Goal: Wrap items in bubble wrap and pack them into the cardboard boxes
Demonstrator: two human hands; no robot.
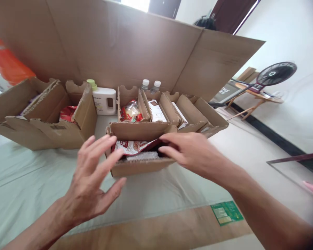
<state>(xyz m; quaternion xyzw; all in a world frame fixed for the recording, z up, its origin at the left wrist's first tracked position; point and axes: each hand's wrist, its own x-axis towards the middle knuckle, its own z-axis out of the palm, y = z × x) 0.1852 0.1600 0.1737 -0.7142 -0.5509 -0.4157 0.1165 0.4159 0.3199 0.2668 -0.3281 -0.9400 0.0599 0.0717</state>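
Observation:
In front of me a small cardboard box (143,168) holds a red-and-white printed food packet (133,147) and something in clear bubble wrap (143,156). My right hand (182,147) reaches over the box's right end, thumb and fingers closed on the raised dark-red edge of the packet. At the box's left end hovers my left hand (94,177), its fingers spread and holding nothing. The fingertips overlap the packet's left side in view; whether they touch it I cannot tell.
Behind stand more cardboard bins (195,114) with packets and white boxes, and two clear bottles (145,84). A white jug (105,100) with a green cap stands beside the left bins (59,128). Farther left is an orange bottle (10,64). A tall cardboard panel (125,45) backs everything.

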